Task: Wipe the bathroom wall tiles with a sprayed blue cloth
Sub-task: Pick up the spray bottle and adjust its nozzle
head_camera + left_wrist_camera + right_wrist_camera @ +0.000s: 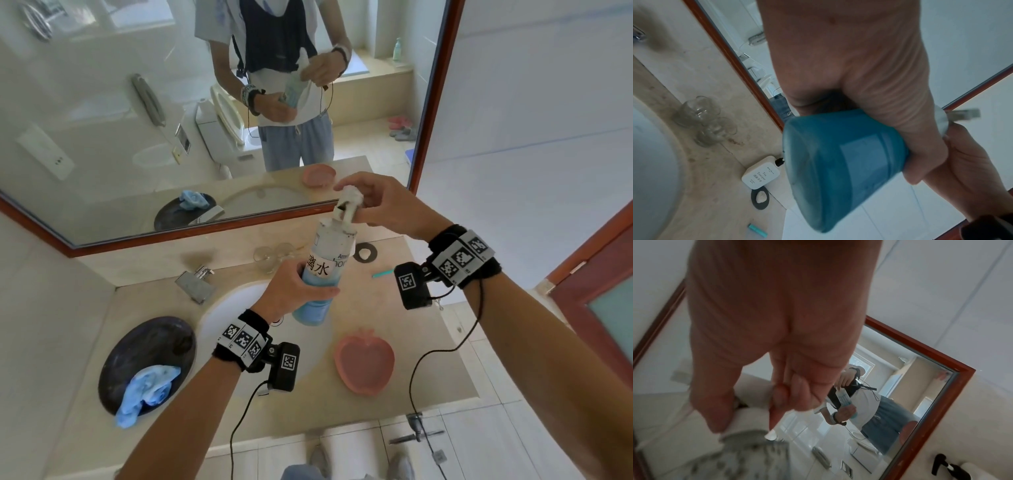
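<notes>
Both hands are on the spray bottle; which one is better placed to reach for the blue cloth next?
Left, probably. The blue cloth lies in the dark bowl on the counter's left side, nearer the left hand. The right hand pinches the spray bottle head and could keep hold of it.

Glossy wall tiles (531, 102), wood-framed mirror (452, 68), soft blue cloth (147, 390), translucent plastic bottle (325, 274).
</notes>
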`<action>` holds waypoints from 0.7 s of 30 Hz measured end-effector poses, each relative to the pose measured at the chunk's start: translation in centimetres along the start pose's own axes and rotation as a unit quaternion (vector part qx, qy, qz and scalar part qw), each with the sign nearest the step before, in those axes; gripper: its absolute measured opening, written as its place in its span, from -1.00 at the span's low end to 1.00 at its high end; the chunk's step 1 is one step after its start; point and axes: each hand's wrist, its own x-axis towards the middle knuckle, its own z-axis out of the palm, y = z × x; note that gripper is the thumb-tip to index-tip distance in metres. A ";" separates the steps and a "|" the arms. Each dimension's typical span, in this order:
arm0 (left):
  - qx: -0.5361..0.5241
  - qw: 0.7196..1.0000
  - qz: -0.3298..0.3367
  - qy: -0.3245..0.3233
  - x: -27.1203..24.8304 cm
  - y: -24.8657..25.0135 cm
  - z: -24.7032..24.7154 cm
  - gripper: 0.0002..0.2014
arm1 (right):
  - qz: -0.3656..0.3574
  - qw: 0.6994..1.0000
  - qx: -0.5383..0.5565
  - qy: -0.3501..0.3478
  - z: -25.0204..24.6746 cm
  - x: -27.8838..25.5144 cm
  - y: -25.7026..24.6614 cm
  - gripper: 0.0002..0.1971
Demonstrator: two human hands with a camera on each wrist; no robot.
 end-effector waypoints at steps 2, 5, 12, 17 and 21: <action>0.011 1.000 0.005 0.002 -0.1 0.0 0.2 -0.67 | 0.000 0.999 -0.017 -0.032 -0.4 -0.2 -0.1 -0.45; 0.026 1.000 0.011 -0.001 -0.1 0.0 0.8 -0.64 | -0.017 0.996 -0.086 -0.020 0.4 -0.2 -0.5 -0.40; 0.019 0.997 0.012 -0.070 0.3 0.5 1.1 -0.65 | -0.034 0.997 -0.070 0.026 -0.1 -1.1 -0.1 -0.54; -0.007 0.981 0.021 -0.192 1.1 1.3 0.9 -0.66 | -0.048 0.998 -0.025 -0.033 -2.0 -2.4 -0.6 -0.62; -0.028 0.961 0.031 -0.272 1.3 1.6 1.5 -0.60 | -0.068 0.994 0.036 -0.077 -3.1 -3.5 -0.8 -0.70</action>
